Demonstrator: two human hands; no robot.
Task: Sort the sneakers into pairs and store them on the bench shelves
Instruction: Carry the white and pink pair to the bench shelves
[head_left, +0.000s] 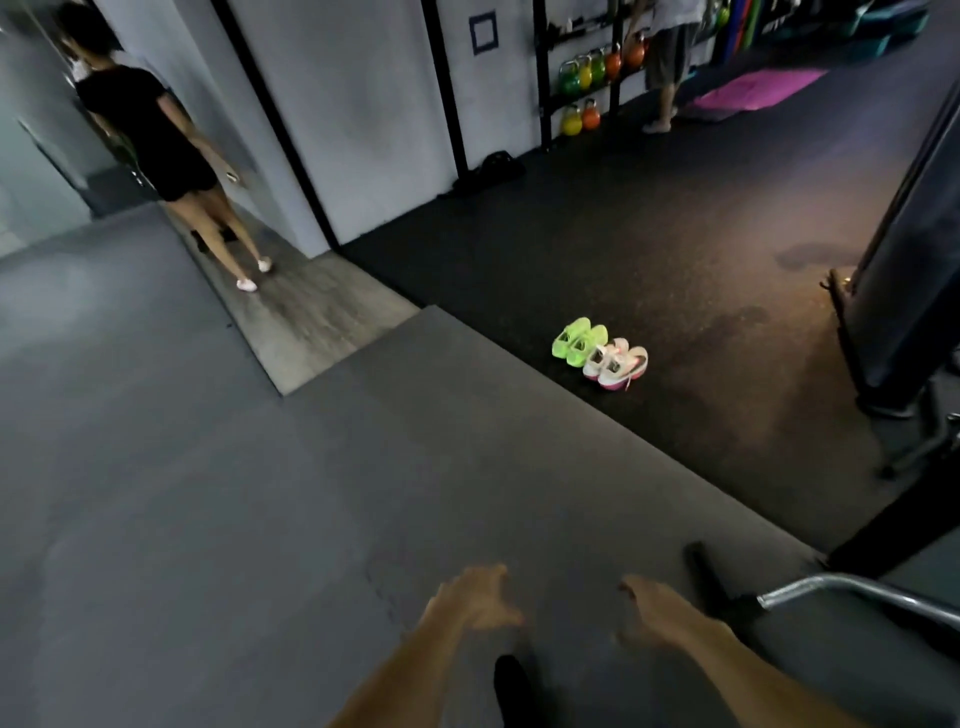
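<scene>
Sneakers stand in two pairs on the dark speckled floor (649, 260), just beyond the edge of the grey mat (260, 493). One is the neon green pair (579, 343), and the white and pink pair (615, 364) stands just beside it on the right, touching or almost touching. All four shoes point the same way, side by side.

Both hands of the person are low in the view, above the grey mat and well apart from the shoes. The left hand (480, 597) has loosely spread, slightly bent fingers and holds nothing. The right hand (657, 605) is also relaxed and holds nothing; it is blurred, so the fingers are not clear.

Near the right hand lies a metal bar (852, 590) with a black handle. Far away, coloured kettlebells (597, 70) sit on a black rack by the wall, and a pink mat (753, 88) lies on the floor. One person walks at the left, another stands near the rack.
</scene>
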